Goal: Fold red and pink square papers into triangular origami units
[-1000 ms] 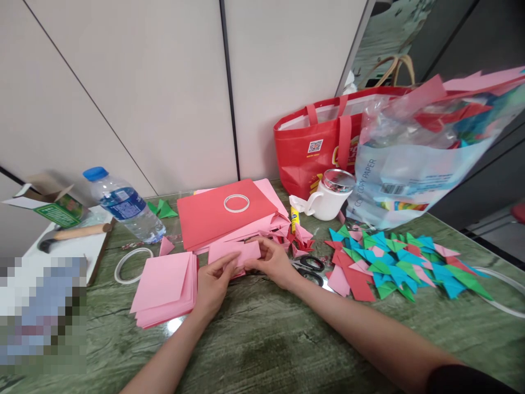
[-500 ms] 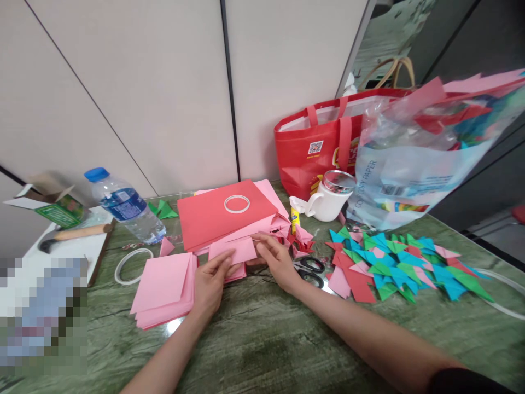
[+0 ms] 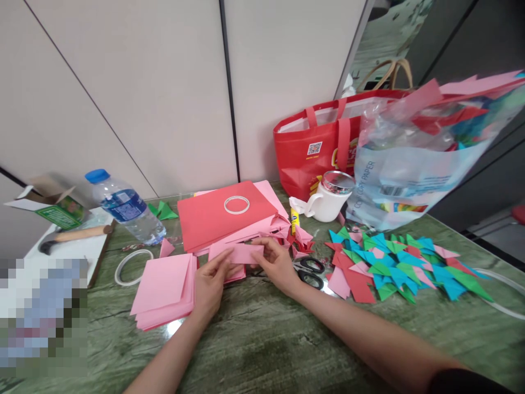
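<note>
Between both hands is a folded pink paper strip (image 3: 245, 254), raised just over the table. My left hand (image 3: 213, 276) pinches its left end, thumb on top. At the other end my right hand (image 3: 279, 265) is closed on the paper, thumb in front and fingers behind. Under the strip, more pink paper (image 3: 235, 275) partly shows. A stack of pink paper squares (image 3: 164, 287) lies left of my left hand. Black-handled scissors (image 3: 310, 272) rest right of my right hand, their blades hidden.
Red sheets (image 3: 213, 216) bearing a tape ring (image 3: 237, 204) lie behind the hands. Folded coloured pieces (image 3: 397, 262) spread at right, near a white mug (image 3: 331, 200), glue stick (image 3: 295, 220), red bag (image 3: 295, 148) and plastic bag (image 3: 410, 175). A water bottle (image 3: 127, 205) and sickle (image 3: 76, 235) are left.
The paper has gone from a wider shape to a narrower strip. My right hand has shifted slightly, its thumb now on the strip's right end. My left hand stays in place.
</note>
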Motion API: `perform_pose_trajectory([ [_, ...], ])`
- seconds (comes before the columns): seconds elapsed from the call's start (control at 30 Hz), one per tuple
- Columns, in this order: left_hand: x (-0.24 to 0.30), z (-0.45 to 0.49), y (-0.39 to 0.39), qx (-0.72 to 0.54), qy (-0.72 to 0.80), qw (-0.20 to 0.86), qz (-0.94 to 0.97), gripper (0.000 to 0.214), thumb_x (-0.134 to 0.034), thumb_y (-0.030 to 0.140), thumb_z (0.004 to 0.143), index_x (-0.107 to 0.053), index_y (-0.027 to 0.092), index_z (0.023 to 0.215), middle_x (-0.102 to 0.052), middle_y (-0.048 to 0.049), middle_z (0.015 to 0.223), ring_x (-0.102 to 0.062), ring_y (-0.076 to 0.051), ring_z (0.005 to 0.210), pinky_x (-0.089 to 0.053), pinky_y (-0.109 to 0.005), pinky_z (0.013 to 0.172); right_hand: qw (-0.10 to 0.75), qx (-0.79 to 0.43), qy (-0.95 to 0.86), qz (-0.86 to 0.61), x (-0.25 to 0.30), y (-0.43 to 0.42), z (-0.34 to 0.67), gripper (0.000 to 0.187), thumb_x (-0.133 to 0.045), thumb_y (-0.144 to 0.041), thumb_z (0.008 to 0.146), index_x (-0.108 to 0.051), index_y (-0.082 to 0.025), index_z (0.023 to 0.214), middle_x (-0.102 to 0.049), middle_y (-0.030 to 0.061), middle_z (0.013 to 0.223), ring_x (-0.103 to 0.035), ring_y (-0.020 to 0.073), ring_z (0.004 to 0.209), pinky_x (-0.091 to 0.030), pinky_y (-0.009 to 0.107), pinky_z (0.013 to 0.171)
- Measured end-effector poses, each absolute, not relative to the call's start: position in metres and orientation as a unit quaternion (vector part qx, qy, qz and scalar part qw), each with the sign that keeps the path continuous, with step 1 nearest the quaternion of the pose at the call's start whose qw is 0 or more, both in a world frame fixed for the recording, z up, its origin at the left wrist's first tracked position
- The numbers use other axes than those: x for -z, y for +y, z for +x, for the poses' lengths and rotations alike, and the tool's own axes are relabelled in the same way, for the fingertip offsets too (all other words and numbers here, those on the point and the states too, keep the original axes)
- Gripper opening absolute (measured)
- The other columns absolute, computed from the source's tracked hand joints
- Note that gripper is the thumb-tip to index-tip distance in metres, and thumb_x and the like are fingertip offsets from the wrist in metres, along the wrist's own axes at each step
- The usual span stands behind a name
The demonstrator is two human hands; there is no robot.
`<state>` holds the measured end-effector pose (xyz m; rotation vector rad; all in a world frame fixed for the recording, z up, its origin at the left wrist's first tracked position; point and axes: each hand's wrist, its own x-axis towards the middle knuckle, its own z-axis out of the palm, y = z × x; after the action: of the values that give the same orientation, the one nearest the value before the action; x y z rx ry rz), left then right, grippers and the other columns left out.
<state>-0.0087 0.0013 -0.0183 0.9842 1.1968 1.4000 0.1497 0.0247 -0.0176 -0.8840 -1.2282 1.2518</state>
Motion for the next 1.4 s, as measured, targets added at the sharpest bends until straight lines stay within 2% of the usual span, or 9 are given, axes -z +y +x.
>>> perform_pose_trajectory([
  [0.07,0.019,-0.009,0.001,-0.581,0.496,0.497,0.411,0.033,-0.07,0.035,0.068,-0.071,0.018,0.096,-0.073,-0.0057,0.092,-0.071,-0.022,0.072,-0.057,-0.037,0.075,0.554,-0.537,-0.522,-0.364,0.015,0.023,0.15,0.022,-0.063,-0.039,0.075,-0.061,-0.023,0.089,-0.06,0.0042,0.089,-0.059,0.0191,0.075,-0.057,0.032,0.055],
  [0.2,0.019,-0.008,0.001,-0.586,0.516,0.468,0.414,0.028,-0.069,0.035,0.068,-0.072,0.019,0.091,-0.074,-0.0053,0.091,-0.07,-0.022,0.072,-0.057,-0.036,0.074,0.535,-0.551,-0.526,-0.366,0.011,0.021,0.153,0.031,-0.051,-0.049,0.081,-0.065,-0.024,0.091,-0.062,0.0041,0.093,-0.06,0.0168,0.063,-0.054,0.03,0.05],
  [0.3,0.016,-0.006,0.001,-0.599,0.525,0.435,0.421,0.026,-0.07,0.034,0.067,-0.072,0.018,0.088,-0.071,-0.006,0.099,-0.068,-0.024,0.087,-0.055,-0.037,0.078,0.525,-0.545,-0.534,-0.377,0.008,0.02,0.155,0.038,-0.044,-0.053,0.084,-0.067,-0.024,0.094,-0.064,0.0042,0.092,-0.063,0.0178,0.06,-0.051,0.03,0.05],
  [0.47,0.009,-0.002,0.001,-0.615,0.475,0.442,0.448,0.017,-0.07,0.026,0.067,-0.065,0.018,0.081,-0.058,-0.008,0.122,-0.055,-0.027,0.112,-0.048,-0.04,0.091,0.54,-0.437,-0.629,-0.349,0.002,0.02,0.156,0.033,-0.042,-0.042,0.089,-0.069,-0.024,0.095,-0.067,0.0045,0.09,-0.062,0.0221,0.089,-0.05,0.036,0.078],
  [0.73,0.003,0.002,0.0,-0.634,0.436,0.483,0.419,0.027,-0.07,0.021,0.068,-0.044,0.019,0.074,-0.06,-0.0058,0.11,-0.061,-0.025,0.103,-0.046,-0.042,0.09,0.511,-0.372,-0.725,-0.273,0.0,0.017,0.156,0.02,-0.053,-0.024,0.084,-0.07,-0.024,0.095,-0.067,0.007,0.098,-0.061,0.0198,0.091,-0.047,0.035,0.082],
  [0.9,0.003,0.001,0.0,-0.612,0.459,0.464,0.447,0.022,-0.067,0.025,0.07,-0.047,0.019,0.076,-0.062,-0.0053,0.102,-0.061,-0.023,0.102,-0.046,-0.038,0.089,0.515,-0.402,-0.697,-0.296,0.003,0.016,0.154,0.02,-0.058,-0.024,0.08,-0.065,-0.024,0.099,-0.065,0.007,0.099,-0.06,0.0207,0.094,-0.05,0.035,0.078],
  [1.07,0.007,-0.001,0.0,-0.608,0.473,0.432,0.468,0.019,-0.066,0.025,0.069,-0.051,0.018,0.079,-0.058,0.0001,0.081,-0.06,-0.014,0.081,-0.049,-0.026,0.074,0.539,-0.44,-0.628,-0.348,0.013,0.017,0.151,0.019,-0.054,-0.025,0.081,-0.06,-0.023,0.099,-0.064,0.0068,0.098,-0.06,0.0199,0.092,-0.052,0.031,0.072],
  [1.27,-0.001,0.002,-0.004,-0.587,0.483,0.454,0.464,0.051,-0.063,0.023,0.072,-0.043,0.025,0.119,-0.061,-0.0003,0.089,-0.06,-0.011,0.069,-0.049,-0.022,0.061,0.589,-0.419,-0.573,-0.386,0.016,0.022,0.15,0.018,-0.053,-0.023,0.08,-0.058,-0.022,0.098,-0.061,0.0062,0.098,-0.058,0.0207,0.095,-0.049,0.033,0.08],
  [1.4,-0.004,0.0,-0.006,-0.528,0.537,0.419,0.506,0.027,-0.062,0.025,0.069,-0.066,0.019,0.095,-0.068,-0.0047,0.087,-0.063,-0.017,0.078,-0.051,-0.027,0.068,0.616,-0.409,-0.549,-0.39,0.018,0.025,0.151,0.022,-0.054,-0.02,0.079,-0.059,-0.023,0.101,-0.062,0.0062,0.101,-0.058,0.0199,0.096,-0.047,0.034,0.084],
])
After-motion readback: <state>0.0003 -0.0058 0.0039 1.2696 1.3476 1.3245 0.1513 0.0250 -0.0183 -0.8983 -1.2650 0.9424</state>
